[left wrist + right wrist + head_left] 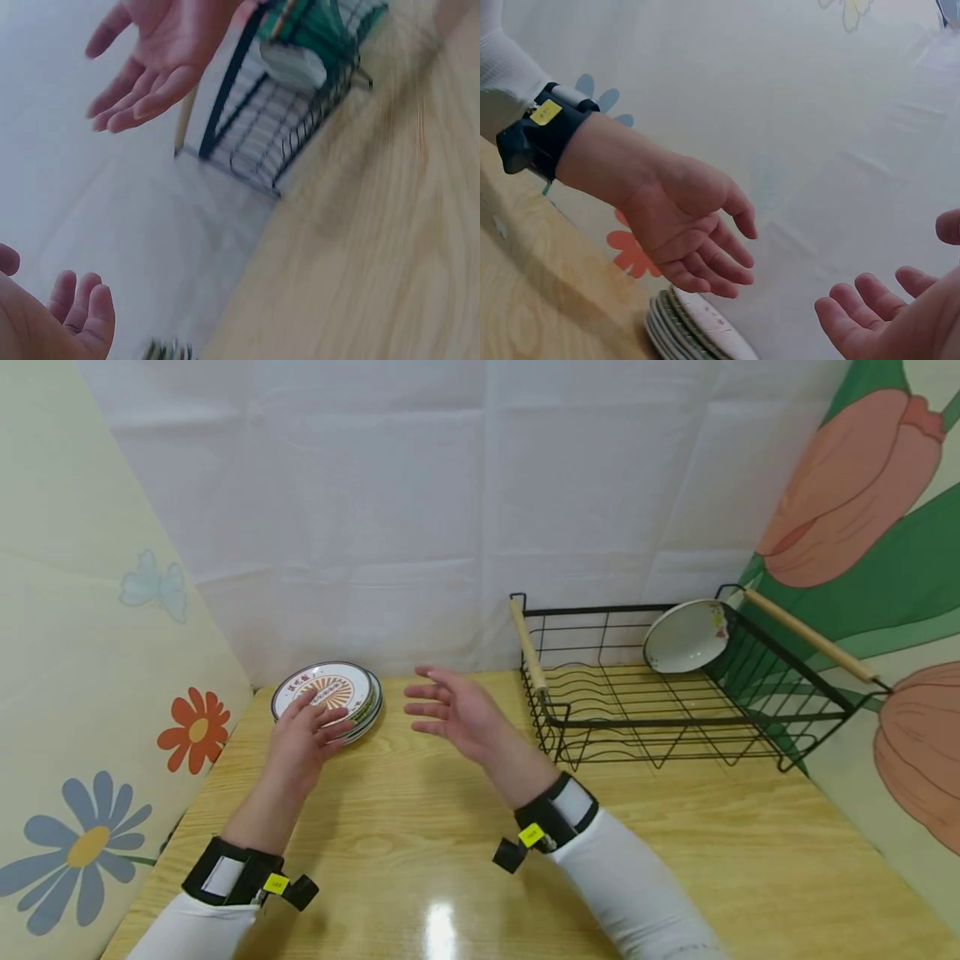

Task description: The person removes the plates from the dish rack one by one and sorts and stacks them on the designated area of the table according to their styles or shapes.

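A stack of several white plates with dark rims stands at the back left of the table; the top one bears an orange sunburst print. Above the stack's front edge in the head view is my left hand, its fingers loosely bent and nothing held. In the right wrist view that left hand hovers over the plates, apart from them. My right hand hangs in the air between the stack and the black wire dish rack, fingers spread and relaxed, palm turned left, holding nothing.
Inside the rack, at its far right corner, leans a white bowl with a floral print. The rack has wooden handles on both ends. A white cloth hangs behind the wooden table; flower-printed panels flank both sides.
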Demonstrator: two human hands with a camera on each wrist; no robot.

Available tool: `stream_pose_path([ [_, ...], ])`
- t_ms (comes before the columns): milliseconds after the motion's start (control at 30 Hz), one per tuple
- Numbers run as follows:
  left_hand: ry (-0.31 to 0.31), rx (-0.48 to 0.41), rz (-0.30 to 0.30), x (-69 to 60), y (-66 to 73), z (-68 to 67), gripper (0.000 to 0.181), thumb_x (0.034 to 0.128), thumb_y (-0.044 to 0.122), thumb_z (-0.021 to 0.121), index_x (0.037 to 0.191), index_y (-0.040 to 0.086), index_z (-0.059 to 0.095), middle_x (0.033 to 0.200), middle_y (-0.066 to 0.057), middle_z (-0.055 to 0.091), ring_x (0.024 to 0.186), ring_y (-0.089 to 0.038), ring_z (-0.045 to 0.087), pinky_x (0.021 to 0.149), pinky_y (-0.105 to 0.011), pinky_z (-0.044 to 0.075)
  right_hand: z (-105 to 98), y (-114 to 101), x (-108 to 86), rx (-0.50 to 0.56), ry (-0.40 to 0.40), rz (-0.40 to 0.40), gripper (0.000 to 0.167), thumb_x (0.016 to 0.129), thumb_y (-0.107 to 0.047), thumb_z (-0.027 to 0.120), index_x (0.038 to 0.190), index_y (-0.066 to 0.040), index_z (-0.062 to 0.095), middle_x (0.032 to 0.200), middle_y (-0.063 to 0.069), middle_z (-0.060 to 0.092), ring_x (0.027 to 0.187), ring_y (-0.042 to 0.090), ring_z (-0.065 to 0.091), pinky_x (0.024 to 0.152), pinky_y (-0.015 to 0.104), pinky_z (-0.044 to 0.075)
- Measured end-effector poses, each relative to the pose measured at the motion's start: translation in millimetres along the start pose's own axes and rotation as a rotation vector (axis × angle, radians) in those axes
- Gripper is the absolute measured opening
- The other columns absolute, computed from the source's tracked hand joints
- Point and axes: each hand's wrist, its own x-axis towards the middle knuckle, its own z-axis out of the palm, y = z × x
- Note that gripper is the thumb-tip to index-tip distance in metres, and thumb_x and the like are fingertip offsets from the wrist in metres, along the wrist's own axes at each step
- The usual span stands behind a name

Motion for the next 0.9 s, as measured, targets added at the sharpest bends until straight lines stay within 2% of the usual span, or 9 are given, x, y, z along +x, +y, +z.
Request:
stream_pose_path([
  [167,-0.137,-0.027,0.030,-12.0,-4.8,31.7,0.059,0.1112,0.023,0.036,0.166,0.018,0.013,0.101,0.010,0.076,0.100,-0.009,0.075,0.088,-0.026,0.060,-22.7,-56.5,-24.6,-0.154,-0.066,-0.100,0.046,0.108,-0.030,0.043,0.149,-0.010,0.048,0.134,0.015,0.062,0.115,0.027,0.065,0.109,0.050,0.051],
  [300,-0.204,-0.079,-0.010,-14.8,-15.6,53.1,0.061,0.1101,0.023,0.036,0.166,0.016,0.012,0.110,0.005,0.074,0.104,-0.013,0.074,0.092,-0.030,0.060,-46.4,-95.9,-39.4,-0.239,-0.049,-0.167,0.047,0.108,-0.026,0.045,0.151,-0.009,0.046,0.127,0.009,0.065,0.115,0.025,0.065,0.107,0.046,0.052],
  [433,-0.253,-0.120,-0.057,-16.3,-28.9,74.8,0.059,0.1102,0.028,0.035,0.165,0.019,0.016,0.133,-0.007,0.068,0.111,-0.018,0.072,0.099,-0.036,0.058,-75.4,-128.4,-46.3,-0.295,0.036,-0.210,0.045,0.109,-0.027,0.047,0.149,-0.008,0.048,0.120,0.002,0.067,0.114,0.022,0.064,0.100,0.037,0.055],
  [567,-0.306,-0.151,-0.081,-18.8,-40.9,96.5,0.056,0.1104,0.032,0.035,0.164,0.021,0.021,0.156,-0.020,0.049,0.116,-0.022,0.069,0.096,-0.035,0.058,-109.8,-155.5,-51.3,-0.321,0.140,-0.274,0.041,0.109,-0.032,0.049,0.143,-0.010,0.051,0.119,0.001,0.067,0.113,0.020,0.063,0.096,0.032,0.056],
  [667,-0.348,-0.165,-0.083,-20.5,-47.7,111.9,0.056,0.1101,0.033,0.036,0.163,0.021,0.023,0.160,-0.024,0.042,0.117,-0.022,0.069,0.092,-0.033,0.059,-136.2,-174.9,-54.6,-0.333,0.207,-0.316,0.038,0.108,-0.034,0.053,0.139,-0.013,0.054,0.120,0.000,0.066,0.114,0.019,0.061,0.092,0.029,0.056],
  [900,-0.397,-0.244,-0.122,-24.5,-57.7,145.9,0.052,0.1089,0.032,0.039,0.160,0.022,0.032,0.155,-0.023,0.050,0.110,-0.022,0.072,0.086,-0.032,0.060,-192.2,-217.7,-53.2,-0.339,0.315,-0.456,0.029,0.102,-0.024,0.065,0.128,-0.013,0.061,0.111,-0.004,0.068,0.105,0.013,0.061,0.080,0.020,0.056],
])
